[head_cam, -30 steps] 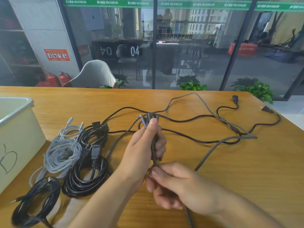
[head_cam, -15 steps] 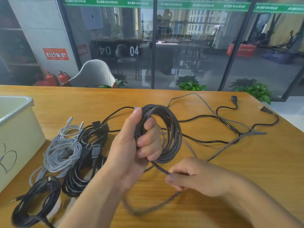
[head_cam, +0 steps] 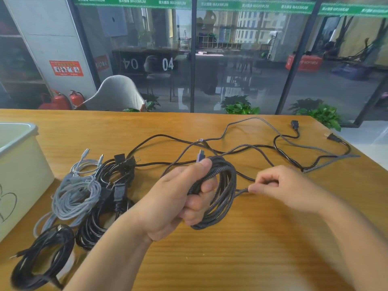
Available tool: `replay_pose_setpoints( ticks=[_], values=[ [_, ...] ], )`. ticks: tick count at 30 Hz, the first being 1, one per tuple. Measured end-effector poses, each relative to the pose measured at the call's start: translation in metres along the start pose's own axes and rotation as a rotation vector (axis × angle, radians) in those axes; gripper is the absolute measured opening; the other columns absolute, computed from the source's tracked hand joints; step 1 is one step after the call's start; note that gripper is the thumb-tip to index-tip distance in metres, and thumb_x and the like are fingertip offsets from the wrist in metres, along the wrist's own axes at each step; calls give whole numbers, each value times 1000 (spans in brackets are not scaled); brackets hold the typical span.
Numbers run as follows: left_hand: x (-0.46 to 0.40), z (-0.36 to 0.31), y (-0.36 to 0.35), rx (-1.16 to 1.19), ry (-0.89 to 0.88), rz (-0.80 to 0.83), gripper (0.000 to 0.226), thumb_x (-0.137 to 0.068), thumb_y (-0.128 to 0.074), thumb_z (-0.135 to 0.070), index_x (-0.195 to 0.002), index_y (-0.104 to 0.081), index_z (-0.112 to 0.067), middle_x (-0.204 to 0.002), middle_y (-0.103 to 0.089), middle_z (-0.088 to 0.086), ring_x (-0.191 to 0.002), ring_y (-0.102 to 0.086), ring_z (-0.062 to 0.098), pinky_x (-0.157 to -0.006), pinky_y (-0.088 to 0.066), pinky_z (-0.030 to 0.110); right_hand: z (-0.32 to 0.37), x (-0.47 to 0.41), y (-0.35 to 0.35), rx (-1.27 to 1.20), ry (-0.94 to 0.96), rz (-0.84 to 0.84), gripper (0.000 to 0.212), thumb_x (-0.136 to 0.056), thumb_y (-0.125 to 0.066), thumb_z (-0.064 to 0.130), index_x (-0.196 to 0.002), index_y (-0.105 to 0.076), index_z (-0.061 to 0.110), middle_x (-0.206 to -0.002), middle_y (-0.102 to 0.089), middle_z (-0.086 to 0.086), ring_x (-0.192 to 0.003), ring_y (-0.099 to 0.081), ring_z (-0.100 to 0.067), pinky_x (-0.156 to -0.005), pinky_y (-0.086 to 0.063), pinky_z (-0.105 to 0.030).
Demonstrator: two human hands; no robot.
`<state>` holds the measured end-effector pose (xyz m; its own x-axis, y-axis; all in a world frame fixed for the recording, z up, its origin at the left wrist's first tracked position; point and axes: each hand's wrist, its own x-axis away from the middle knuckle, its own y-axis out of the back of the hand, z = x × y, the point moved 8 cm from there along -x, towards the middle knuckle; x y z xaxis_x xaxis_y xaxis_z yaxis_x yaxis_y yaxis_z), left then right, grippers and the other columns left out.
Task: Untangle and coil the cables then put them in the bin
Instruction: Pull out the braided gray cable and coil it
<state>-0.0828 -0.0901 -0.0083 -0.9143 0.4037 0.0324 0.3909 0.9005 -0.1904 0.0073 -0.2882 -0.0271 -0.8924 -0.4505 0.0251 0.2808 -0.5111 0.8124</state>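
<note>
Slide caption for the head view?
Left hand holds braided cable coil; right hand pinches its loose strand above wooden table.

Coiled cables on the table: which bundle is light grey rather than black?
The light grey bundle beside the bin; the other table bundles are black.

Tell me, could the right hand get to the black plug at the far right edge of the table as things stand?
Probably yes, but not freely. The table between the right hand and the black plug holds only loose cables, nothing tall. But its fingers are pinching the braided cable, so it would have to let go first.
</note>
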Motion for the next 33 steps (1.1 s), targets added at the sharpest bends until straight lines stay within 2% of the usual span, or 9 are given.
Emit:
replay_pose_setpoints(
  ticks=[4,6,8,14,19,24,27,30,33],
  values=[
    [-3,9,-11,-99,55,63,39,-96,-42,-51,-70,-48,-21,-57,-28,-4,-47,-19,14,-47,-24,24,0,8,31,60,-55,-297,47,-78,-60,74,-71,-69,28,-42,-46,6,-41,-40,-13,-52,-31,-26],
    [-6,17,-18,-212,76,94,41,-97,-42,-52,-72,-47,-20,-57,-30,-4,-49,-22,15,-48,-26,23,9,11,37,129,-20,-433,46,-79,-62,76,-72,-70,31,-45,-57,6,-45,-53,-12,-52,-39,-27],
    [-8,24,-23,-324,89,114,42,-98,-43,-54,-74,-47,-19,-58,-32,-4,-51,-24,16,-50,-27,25,20,17,40,157,32,-541,45,-80,-65,72,-68,-67,29,-43,-53,13,-47,-50,-9,-49,-34,-26],
    [-13,29,-17,-401,84,64,46,-99,-43,-54,-76,-46,-14,-58,-33,-3,-53,-26,19,-54,-26,32,43,31,40,87,120,-686,42,-79,-76,62,-62,-64,26,-40,-52,13,-49,-57,2,-48,-35,-24],
    [-18,40,-10,-478,96,-37,49,-106,-46,-52,-75,-44,-14,-60,-38,-2,-55,-30,17,-51,-29,25,55,30,25,-3,137,-617,44,-90,-70,55,-62,-63,22,-40,-44,11,-39,-44,-10,-43,-27,-20],
    [-20,35,4,-479,48,-202,46,-105,-46,-51,-78,-47,-13,-59,-40,-5,-54,-32,15,-52,-32,24,63,26,7,-130,132,-396,49,-104,-48,51,-66,-63,23,-47,-37,6,-45,-35,-10,-48,-29,-26],
    [-20,30,8,-452,-8,-279,49,-104,-45,-50,-78,-42,-8,-60,-36,-4,-55,-30,16,-52,-30,25,71,26,-6,-255,147,-258,45,-104,-45,52,-72,-63,25,-56,-38,-3,-53,-37,-18,-54,-33,-39],
    [-20,24,9,-375,-56,-317,54,-101,-44,-54,-80,-43,-4,-63,-32,-3,-58,-28,18,-54,-26,28,80,29,-19,-356,171,-127,39,-106,-45,41,-77,-64,24,-57,-40,8,-53,-37,-10,-53,-32,-26],
    [-18,20,5,-294,-68,-301,55,-98,-41,-58,-80,-52,-7,-66,-29,1,-65,-23,25,-56,-24,30,86,33,-29,-387,166,-9,34,-112,-41,25,-88,-64,19,-60,-51,2,-53,-46,-13,-52,-42,-33]
  ],
)
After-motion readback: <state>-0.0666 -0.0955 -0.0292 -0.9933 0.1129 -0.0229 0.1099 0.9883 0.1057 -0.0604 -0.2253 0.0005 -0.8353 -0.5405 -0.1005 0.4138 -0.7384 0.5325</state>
